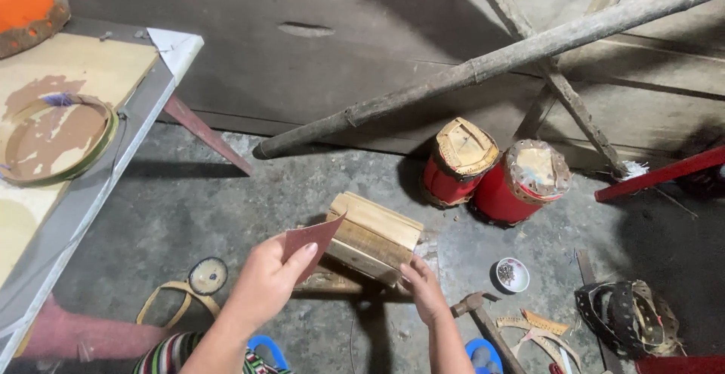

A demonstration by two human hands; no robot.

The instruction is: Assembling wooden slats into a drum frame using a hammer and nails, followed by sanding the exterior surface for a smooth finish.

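Reddish-brown sandpaper sheet (312, 240), pointed corner up, pinched in left hand (266, 280) just beside the box. Small pale slatted wooden box (372, 237), tilted on the concrete floor, right hand (424, 289) touching its lower edge.

**Reds, Browns and Pale Wood on a Grey Floor**

The left hand (266, 280) pinched a reddish-brown sheet of sandpaper (311, 242), while the right hand (423, 287) touched a pale, yellowish wooden box (374, 237). Right of the box stood two bright red drums (495, 174) with tan, worn tops edged in brown. Just below them sat a small white bowl (512, 274) holding dark specks. Left of the box, the table (83, 163) showed a cream top with brown patches and a grey edge, and its legs were dull red. An orange object (26, 4) sat on the table's far corner. Below the box, a striped sleeve (170, 355) showed red, green, white and black, beside blue sandals (266, 347).
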